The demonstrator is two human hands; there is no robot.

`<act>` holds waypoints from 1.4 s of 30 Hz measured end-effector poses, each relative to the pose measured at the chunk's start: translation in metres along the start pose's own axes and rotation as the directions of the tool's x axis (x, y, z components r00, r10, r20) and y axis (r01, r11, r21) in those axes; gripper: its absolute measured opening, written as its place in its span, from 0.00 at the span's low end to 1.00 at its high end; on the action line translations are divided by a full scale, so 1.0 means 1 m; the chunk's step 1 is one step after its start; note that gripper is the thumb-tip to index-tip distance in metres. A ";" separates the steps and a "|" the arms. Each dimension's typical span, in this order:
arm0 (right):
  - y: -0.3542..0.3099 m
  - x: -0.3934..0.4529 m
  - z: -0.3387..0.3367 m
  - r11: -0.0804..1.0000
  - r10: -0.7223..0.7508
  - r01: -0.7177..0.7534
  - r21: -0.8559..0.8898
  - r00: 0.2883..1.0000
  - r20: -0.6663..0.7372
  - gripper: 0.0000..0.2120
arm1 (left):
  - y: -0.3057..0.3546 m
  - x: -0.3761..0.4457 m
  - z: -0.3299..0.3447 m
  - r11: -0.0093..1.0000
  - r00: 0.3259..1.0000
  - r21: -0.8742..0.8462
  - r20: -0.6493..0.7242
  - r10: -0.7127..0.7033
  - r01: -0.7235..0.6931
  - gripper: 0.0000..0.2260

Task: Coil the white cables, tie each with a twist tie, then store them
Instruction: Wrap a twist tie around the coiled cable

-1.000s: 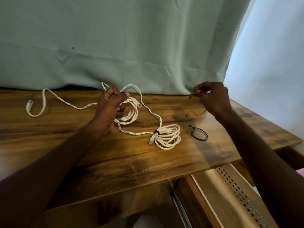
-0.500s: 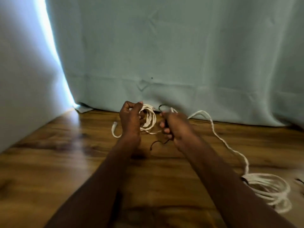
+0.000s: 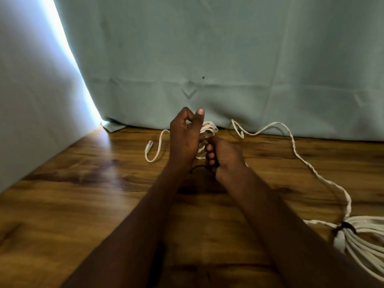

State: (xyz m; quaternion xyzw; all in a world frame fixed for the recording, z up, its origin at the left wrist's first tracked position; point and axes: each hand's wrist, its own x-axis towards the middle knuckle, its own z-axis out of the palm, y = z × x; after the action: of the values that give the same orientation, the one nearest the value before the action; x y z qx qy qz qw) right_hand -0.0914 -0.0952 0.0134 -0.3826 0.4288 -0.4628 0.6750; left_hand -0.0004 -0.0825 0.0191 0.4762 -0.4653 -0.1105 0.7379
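Your left hand (image 3: 184, 140) grips the loose white coil (image 3: 207, 132) above the desk (image 3: 83, 204); your right hand (image 3: 225, 157), fingers curled, pinches a dark twist tie (image 3: 197, 168). A tied coil (image 3: 361, 242) lies at four o'clock.

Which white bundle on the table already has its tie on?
Start at the wooden table and follow its near right side to the frame's edge. There lies the finished coil, loops pinched by a dark twist tie. The other coil, near the curtain, is in the left hand.
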 end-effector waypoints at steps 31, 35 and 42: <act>0.011 -0.002 0.000 0.806 -0.450 0.381 -0.454 0.892 -0.050 0.08 | -0.008 0.022 -0.029 0.988 0.945 -0.098 -0.295 -0.142 0.118 0.11; 0.014 -0.002 -0.004 0.677 -0.575 0.507 -0.533 0.817 0.046 0.02 | -0.011 0.025 -0.029 0.979 0.942 -0.106 -0.270 -0.199 0.176 0.08; 0.010 -0.014 0.005 0.918 -0.384 0.386 -0.095 0.923 0.038 0.08 | -0.002 0.013 -0.014 0.962 0.971 -0.178 -0.089 -0.224 0.205 0.14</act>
State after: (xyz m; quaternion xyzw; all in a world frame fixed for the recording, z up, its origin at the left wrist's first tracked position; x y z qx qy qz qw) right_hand -0.0867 -0.0788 0.0093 -0.4969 0.3618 -0.5608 0.5547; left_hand 0.0183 -0.0832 0.0238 0.4653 -0.3591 -0.2026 0.7833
